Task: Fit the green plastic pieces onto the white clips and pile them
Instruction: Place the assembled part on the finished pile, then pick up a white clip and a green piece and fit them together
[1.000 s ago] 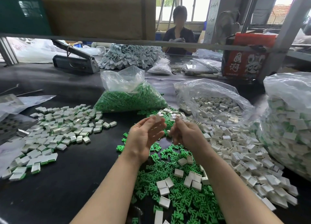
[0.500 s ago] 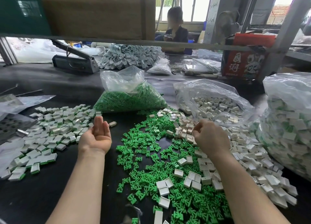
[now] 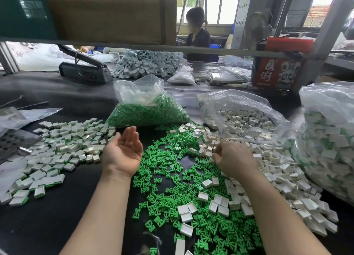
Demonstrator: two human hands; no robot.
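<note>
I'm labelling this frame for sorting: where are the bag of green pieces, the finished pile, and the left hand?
bag of green pieces (image 3: 147, 114): head view, green-filled lower part.
finished pile (image 3: 63, 145): head view, middle of the heap.
left hand (image 3: 122, 153): head view, open palm.

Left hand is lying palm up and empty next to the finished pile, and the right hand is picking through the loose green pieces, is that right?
Not quite. The left hand does lie palm up and empty beside the finished pile, but the head view shows the right hand picking through the white clips, not the green pieces.
</note>
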